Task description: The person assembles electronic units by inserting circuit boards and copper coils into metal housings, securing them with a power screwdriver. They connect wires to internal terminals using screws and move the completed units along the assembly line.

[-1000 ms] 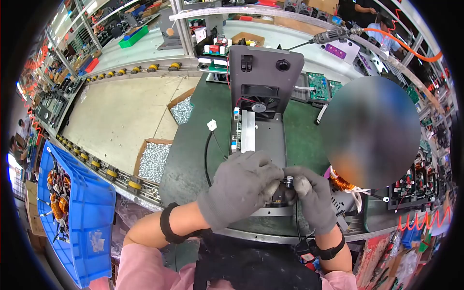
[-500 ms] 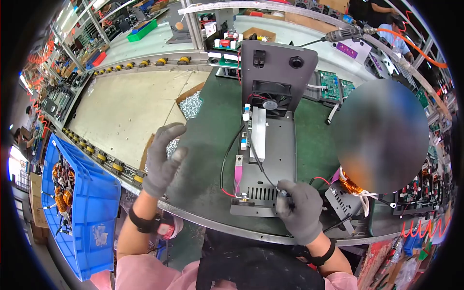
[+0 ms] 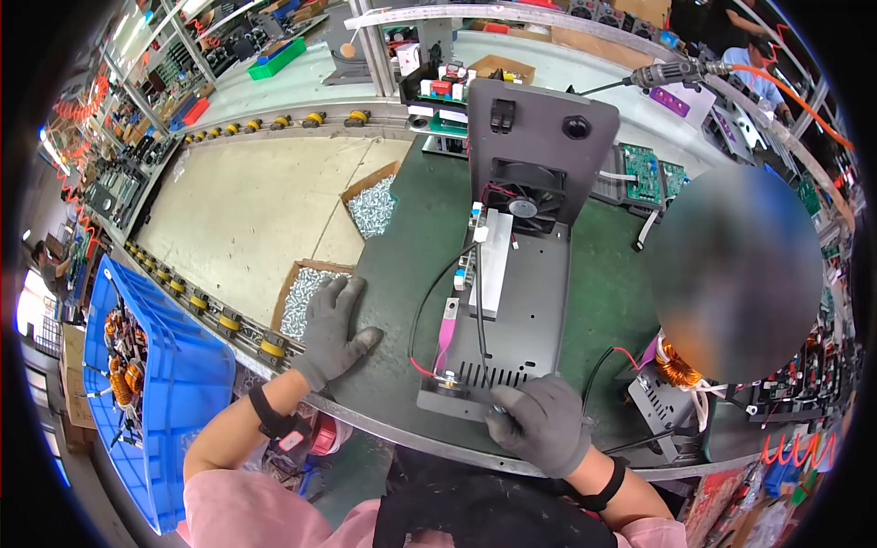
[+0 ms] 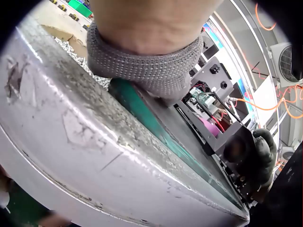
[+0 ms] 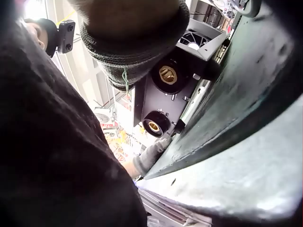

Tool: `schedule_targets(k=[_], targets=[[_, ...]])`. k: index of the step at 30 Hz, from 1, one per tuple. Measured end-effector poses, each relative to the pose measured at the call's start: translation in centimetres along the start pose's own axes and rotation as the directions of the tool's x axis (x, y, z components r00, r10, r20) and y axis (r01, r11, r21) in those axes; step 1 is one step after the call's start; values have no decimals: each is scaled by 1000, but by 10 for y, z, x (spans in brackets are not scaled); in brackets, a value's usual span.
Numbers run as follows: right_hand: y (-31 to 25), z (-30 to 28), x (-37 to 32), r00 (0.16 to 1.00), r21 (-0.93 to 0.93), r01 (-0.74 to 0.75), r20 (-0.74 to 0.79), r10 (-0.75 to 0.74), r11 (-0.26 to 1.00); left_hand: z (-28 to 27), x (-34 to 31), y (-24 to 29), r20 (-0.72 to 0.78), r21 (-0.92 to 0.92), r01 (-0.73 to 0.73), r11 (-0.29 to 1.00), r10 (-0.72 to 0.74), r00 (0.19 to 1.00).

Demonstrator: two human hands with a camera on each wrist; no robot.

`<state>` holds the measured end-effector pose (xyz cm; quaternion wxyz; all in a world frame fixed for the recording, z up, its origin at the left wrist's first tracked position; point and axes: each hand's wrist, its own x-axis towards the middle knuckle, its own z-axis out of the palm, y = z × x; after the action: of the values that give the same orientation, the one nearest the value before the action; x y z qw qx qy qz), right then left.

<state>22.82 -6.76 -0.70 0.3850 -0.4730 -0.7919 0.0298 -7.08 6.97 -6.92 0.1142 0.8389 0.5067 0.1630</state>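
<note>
My gloved left hand (image 3: 333, 336) rests palm down on the dark green mat, fingers spread, beside a box of screws (image 3: 301, 297). My gloved right hand (image 3: 545, 425) is at the front right end of a grey metal chassis (image 3: 534, 320); its curled fingers pinch a small dark part, mostly hidden by the glove. In the left wrist view the right hand (image 4: 265, 153) shows beside the chassis front. Two round black terminals (image 5: 154, 126) with brass centres sit on the front panel in the right wrist view. A black cable (image 3: 480, 310) with a white plug lies along the silver heatsink (image 3: 493, 265).
A fan (image 3: 525, 205) stands at the upright rear panel (image 3: 544, 137). Right of the chassis lie a copper coil (image 3: 678, 365) and a slotted bracket (image 3: 658, 402). A blue crate (image 3: 187, 393) of coils stands left; a power screwdriver (image 3: 681, 73) hangs above.
Both hands were together over the chassis; the left has moved away and down onto the mat. The right has moved down and left to the front panel. The white plug now lies by the heatsink.
</note>
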Motion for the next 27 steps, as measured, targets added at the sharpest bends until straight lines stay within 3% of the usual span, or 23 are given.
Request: schedule_targets(k=[3, 7, 12, 17, 19, 21, 23, 26, 27], targets=[[2, 11, 15, 999, -33, -10, -37, 9, 999, 0, 0, 3, -2, 0, -11, 1000, 11, 1000], [12, 46, 36, 983, 107, -38, -176, 57, 994, 3, 0, 1, -13, -47, -18, 999, 17, 1000], [-2, 49, 30, 977, 158, -62, -193, 93, 985, 2, 0, 5, -51, -90, -17, 996, 12, 999], [-9, 12, 4, 986, 122, -169, 19, 168, 978, 3, -1, 8, -52, -174, -12, 985, 3, 999], [-13, -13, 3, 962, 152, -273, 65, 267, 950, 4, 0, 18, -38, -185, 33, 982, -40, 998], [-10, -34, -3, 946, 112, -317, -39, 323, 942, 7, 1, 28, -21, -178, -18, 984, 15, 1000], [-5, -35, -15, 811, 333, -533, -59, 581, 778, 10, -1, 44, -20, -161, -1, 987, -2, 1000], [-5, -36, -27, 790, 175, -596, -47, 611, 784, 22, 1, 67, -4, -153, 16, 988, -17, 1000], [-6, -34, -29, 846, 98, -520, -76, 527, 849, 25, 2, 71, -9, -173, -6, 985, 4, 1000]])
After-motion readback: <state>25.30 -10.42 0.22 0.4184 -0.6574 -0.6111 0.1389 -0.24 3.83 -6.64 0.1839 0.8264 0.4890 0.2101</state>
